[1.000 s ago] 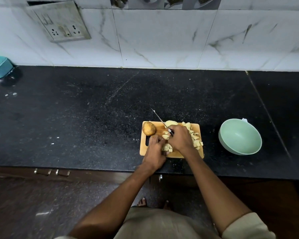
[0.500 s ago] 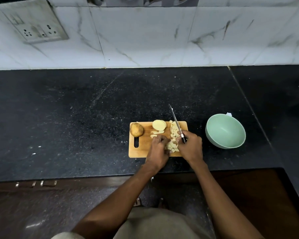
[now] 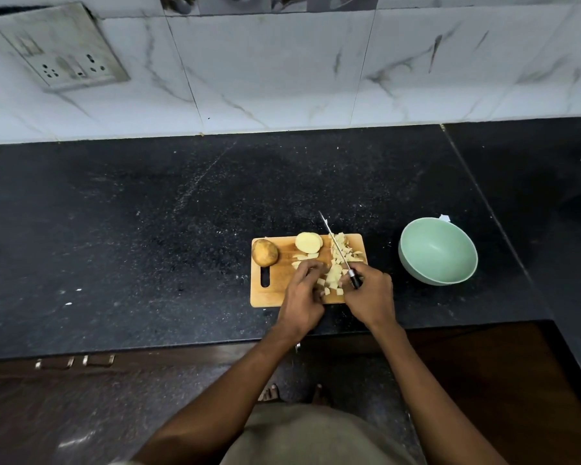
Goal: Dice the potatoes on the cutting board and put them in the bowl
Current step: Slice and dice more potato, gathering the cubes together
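A small wooden cutting board (image 3: 271,298) lies near the counter's front edge. On it are a whole brown potato (image 3: 265,252) at the left, a cut potato half (image 3: 308,242) at the back, and a heap of pale potato cubes (image 3: 336,266) on the right. My right hand (image 3: 369,295) grips the black handle of a knife (image 3: 336,246) whose blade points away across the cubes. My left hand (image 3: 301,295) rests curled on the board beside the cubes, fingertips touching some pieces. A pale green bowl (image 3: 416,263) stands to the right of the board with nothing in it.
The black stone counter (image 3: 148,229) runs left and right, backed by a white tiled wall with a socket plate (image 3: 59,52). Drawer handles (image 3: 74,361) and my bare feet (image 3: 292,394) show below the counter edge.
The knife swung from the board's middle to its right side, blade over the cubes. My left hand stays at the pieces. The view shifted, and the board now appears a little further left.
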